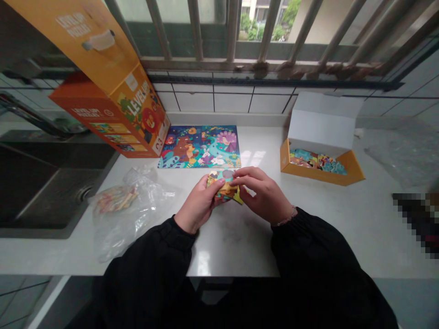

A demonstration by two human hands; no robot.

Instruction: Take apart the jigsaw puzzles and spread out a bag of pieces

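Observation:
Both my hands meet over the white counter (240,237) and hold a small stack of colourful puzzle pieces (224,188). My left hand (199,205) cups the stack from the left with its fingers curled under it. My right hand (264,194) pinches the top of the stack from the right. Just beyond them lies a finished colourful puzzle picture (200,147), flat on the counter.
A small orange box (320,164) with a white raised lid holds several loose pieces at the right. A big orange puzzle box (113,91) stands at the left. A clear plastic bag (126,205) with pieces lies near the dark sink (44,183). Window bars run behind.

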